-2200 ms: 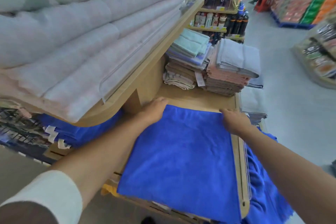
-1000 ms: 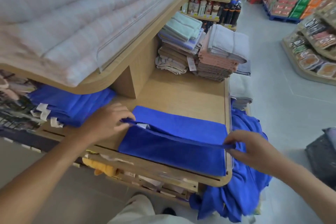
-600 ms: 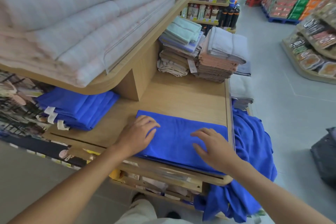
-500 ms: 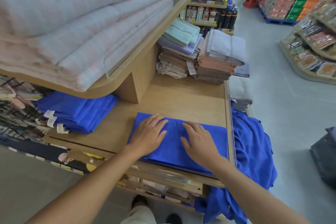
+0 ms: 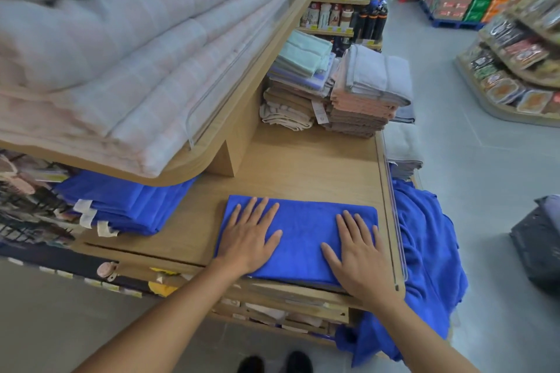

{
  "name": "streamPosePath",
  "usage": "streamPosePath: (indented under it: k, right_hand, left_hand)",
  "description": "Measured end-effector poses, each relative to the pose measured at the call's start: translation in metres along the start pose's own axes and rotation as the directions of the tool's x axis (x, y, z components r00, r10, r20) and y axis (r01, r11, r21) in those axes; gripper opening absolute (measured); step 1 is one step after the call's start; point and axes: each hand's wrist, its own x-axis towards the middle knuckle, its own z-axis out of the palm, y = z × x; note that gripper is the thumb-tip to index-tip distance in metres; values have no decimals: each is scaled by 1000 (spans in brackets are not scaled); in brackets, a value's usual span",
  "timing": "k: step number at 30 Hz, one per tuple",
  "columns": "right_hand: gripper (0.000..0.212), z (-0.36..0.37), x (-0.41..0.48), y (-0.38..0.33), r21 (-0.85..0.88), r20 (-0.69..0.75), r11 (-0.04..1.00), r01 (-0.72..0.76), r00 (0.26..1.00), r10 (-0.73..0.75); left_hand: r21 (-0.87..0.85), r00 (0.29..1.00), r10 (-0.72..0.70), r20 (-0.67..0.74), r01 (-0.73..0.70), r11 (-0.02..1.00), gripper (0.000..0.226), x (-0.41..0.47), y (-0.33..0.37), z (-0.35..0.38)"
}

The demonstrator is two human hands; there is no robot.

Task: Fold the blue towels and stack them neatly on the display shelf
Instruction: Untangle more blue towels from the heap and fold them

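A blue towel (image 5: 303,236), folded into a long strip, lies flat near the front edge of the wooden display shelf (image 5: 303,166). My left hand (image 5: 248,236) presses flat on its left end, fingers straight and spread. My right hand (image 5: 354,251) presses flat on its right end the same way. A stack of folded blue towels (image 5: 127,206) with white tags sits to the left, under the upper shelf. Loose blue towels (image 5: 424,251) hang in a heap off the shelf's right side.
The upper shelf (image 5: 242,94) with thick pale quilts overhangs the left. Stacks of folded towels (image 5: 333,91) in mint, brown, pink and grey stand at the shelf's back. A clear rail (image 5: 391,206) runs along the right edge. A dark basket (image 5: 539,242) sits on the floor at right.
The towel was folded in half toward me, then both hands came down flat on it. Since half a second ago my hands have slid apart from its middle toward its ends.
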Motion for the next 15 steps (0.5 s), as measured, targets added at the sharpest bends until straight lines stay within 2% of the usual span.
streamPosePath:
  k: [4, 8, 12, 15]
  right_hand:
    - [82, -7, 3, -5, 21, 28, 998, -51, 998, 50]
    - [78, -19, -16, -9, 51, -7, 952, -303, 953, 304]
    - [73, -32, -11, -14, 132, 66, 892, -431, 902, 426]
    - [47, -52, 10, -14, 213, 181, 825, -524, 851, 494]
  left_hand:
    - [-26, 1000, 7, 19, -7, 1000, 74, 10, -5, -1]
    - [-33, 998, 35, 49, -33, 999, 71, 14, -9, -8]
    - [-35, 990, 135, 36, -134, 990, 77, 5, 8, -9]
    - [-34, 974, 217, 66, -215, 976, 80, -4, 19, -3]
